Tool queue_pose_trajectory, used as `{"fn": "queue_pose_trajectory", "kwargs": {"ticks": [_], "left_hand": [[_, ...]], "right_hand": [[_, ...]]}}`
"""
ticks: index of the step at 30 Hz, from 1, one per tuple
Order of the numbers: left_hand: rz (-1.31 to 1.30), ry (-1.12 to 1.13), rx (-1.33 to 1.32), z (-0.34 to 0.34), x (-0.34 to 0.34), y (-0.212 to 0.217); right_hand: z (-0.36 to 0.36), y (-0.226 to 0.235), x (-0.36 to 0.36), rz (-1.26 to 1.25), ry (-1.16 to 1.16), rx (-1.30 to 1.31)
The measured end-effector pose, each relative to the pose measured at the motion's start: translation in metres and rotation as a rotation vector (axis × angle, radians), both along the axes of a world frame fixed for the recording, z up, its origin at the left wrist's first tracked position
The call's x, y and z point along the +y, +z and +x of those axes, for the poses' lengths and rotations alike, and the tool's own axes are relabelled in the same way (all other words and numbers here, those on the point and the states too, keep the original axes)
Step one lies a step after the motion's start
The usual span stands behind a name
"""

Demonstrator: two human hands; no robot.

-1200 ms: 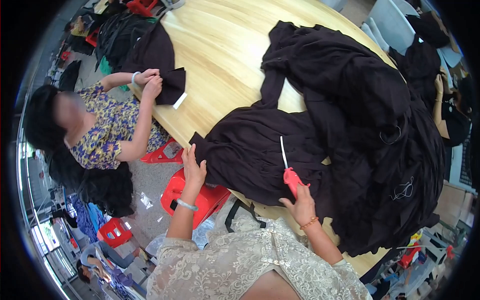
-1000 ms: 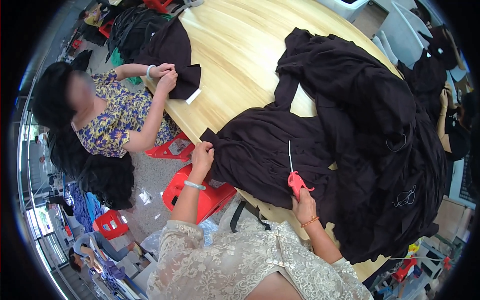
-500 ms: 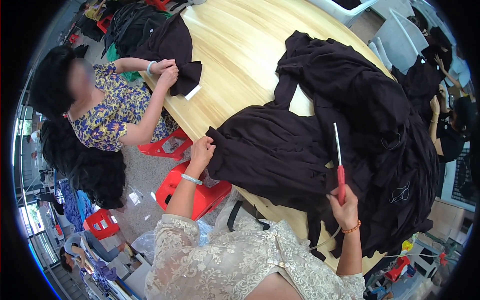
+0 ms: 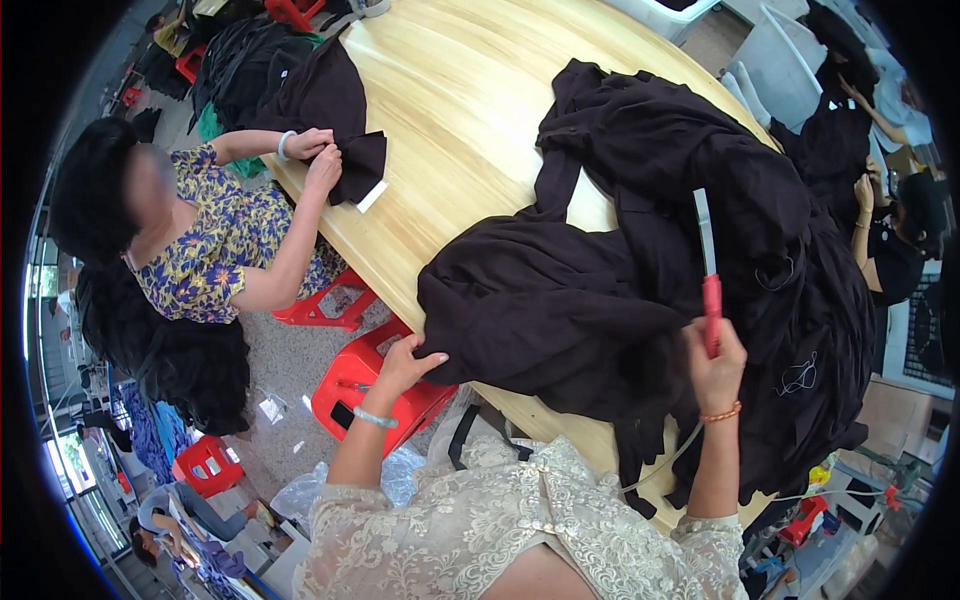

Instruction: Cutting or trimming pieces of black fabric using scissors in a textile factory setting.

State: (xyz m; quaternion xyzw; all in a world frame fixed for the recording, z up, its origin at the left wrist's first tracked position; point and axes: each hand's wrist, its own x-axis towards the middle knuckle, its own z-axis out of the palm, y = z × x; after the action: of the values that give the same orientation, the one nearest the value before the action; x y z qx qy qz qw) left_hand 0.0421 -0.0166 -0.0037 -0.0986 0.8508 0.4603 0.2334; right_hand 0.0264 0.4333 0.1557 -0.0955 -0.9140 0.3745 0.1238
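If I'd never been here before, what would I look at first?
Probably the big heap of dark cloth covering the right part of the pale wooden table. Next, the red-handled tool held over it in the right hand, then the bright red stool near the left hand.

Part of the red tool handle [image 4: 711, 300] lies out of sight.
The right hand [image 4: 718, 366] covers its lower end; how the left hand [image 4: 400, 370] grips the dark cloth [image 4: 540, 315] is too small to read. What a co-worker's hands [image 4: 321, 172] pinch is likewise unclear, and the view's upper edge cuts off a white tub [image 4: 668, 22].
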Motion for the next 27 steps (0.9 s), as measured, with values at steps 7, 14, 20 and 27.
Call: {"fn": "queue_pose_trajectory", "kwargs": {"ticks": [7,14,20,27], "left_hand": [[0.361,0.313,0.125,0.001,0.023,0.061],[0.195,-0.074,0.366,-0.012,0.066,0.155],[0.416,0.105,0.298,0.001,0.034,0.181],[0.900,0.603,0.215,-0.025,0.041,0.238]], "right_hand": [[0.073,-0.084,-0.068,0.106,0.278,-0.416],[0.106,-0.142,-0.091,0.200,0.243,-0.382],[0.090,-0.091,-0.040,-0.242,0.433,-0.457],[0.059,0.042,0.056,-0.451,0.400,-0.527]]}}
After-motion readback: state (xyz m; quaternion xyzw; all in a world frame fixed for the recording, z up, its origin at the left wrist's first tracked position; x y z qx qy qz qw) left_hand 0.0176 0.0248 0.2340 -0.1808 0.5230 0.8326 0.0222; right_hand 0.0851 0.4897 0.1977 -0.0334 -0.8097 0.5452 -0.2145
